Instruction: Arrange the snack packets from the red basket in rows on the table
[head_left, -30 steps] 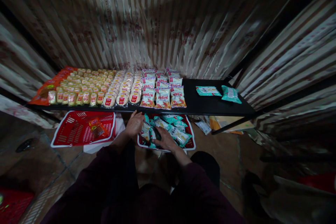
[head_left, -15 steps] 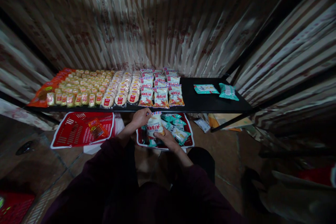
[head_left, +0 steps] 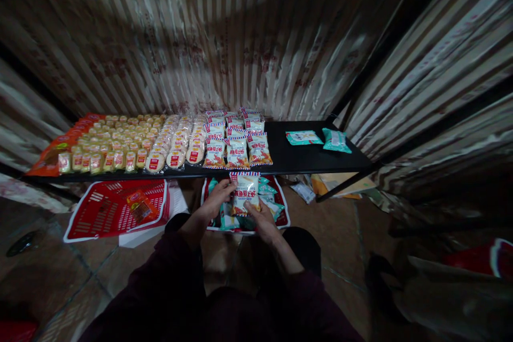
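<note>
A white snack bag (head_left: 246,189) with red lettering and a striped top edge is held over a red basket (head_left: 286,218). My left hand (head_left: 218,197) pinches its left side, near the top. My right hand (head_left: 263,220) grips the lower right, thumb on the front and fingers hidden behind. Teal snack bags (head_left: 229,219) lie in the basket under it. On the black shelf (head_left: 276,144) just beyond, matching white snack bags (head_left: 237,152) stand in rows.
Left of these are round packaged crackers (head_left: 175,157), small yellow wrapped cakes (head_left: 96,163) and orange packs (head_left: 44,163). Two teal bags (head_left: 303,138) lie on the shelf's right part. Another red basket (head_left: 96,214) with an orange pack sits on the floor at left. Striped sheeting (head_left: 224,37) hangs behind.
The white snack bag has turned more upright and moved slightly right and nearer, still between both hands. My left hand has shifted down its left side. The whole view has shifted a little.
</note>
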Demonstrator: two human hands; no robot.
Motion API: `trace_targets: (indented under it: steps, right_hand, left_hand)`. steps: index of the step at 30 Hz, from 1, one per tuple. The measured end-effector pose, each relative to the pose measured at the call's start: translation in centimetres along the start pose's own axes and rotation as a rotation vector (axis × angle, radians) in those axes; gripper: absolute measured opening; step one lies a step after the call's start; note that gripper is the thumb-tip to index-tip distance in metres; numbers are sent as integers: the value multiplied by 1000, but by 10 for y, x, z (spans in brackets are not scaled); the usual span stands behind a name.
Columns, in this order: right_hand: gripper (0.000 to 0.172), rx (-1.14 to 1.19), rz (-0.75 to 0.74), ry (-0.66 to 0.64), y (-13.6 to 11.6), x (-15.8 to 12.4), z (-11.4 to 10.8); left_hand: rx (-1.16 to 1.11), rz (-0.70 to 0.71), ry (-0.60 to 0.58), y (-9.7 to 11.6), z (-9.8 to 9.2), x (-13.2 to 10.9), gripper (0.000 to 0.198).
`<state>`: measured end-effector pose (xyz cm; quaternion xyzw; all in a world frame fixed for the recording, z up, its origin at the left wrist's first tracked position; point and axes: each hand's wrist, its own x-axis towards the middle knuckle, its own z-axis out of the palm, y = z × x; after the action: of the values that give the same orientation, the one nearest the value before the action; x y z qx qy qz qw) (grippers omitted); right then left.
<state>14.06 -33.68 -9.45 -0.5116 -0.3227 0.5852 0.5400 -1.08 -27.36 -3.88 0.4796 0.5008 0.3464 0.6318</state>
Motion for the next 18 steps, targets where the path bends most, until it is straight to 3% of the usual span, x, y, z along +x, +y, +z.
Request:
trace_targets:
  steps: [2, 7, 14, 18]
  right_hand:
    - [50, -22, -9, -1, -1, -1, 0]
    - [52, -97, -4, -19, -5, -8, 2]
    - [59, -116, -22, -93, -19, -13, 7]
    - [61, -30, -5, -44, -24, -6, 9]
  left_hand:
    - [-169, -45, -20, -7, 7, -5, 43]
    - [-338, -7, 105, -19, 21, -5, 46]
    - [-221, 72, 245, -34, 21, -3, 45]
    - [-181, 82, 194, -33, 18, -3, 41]
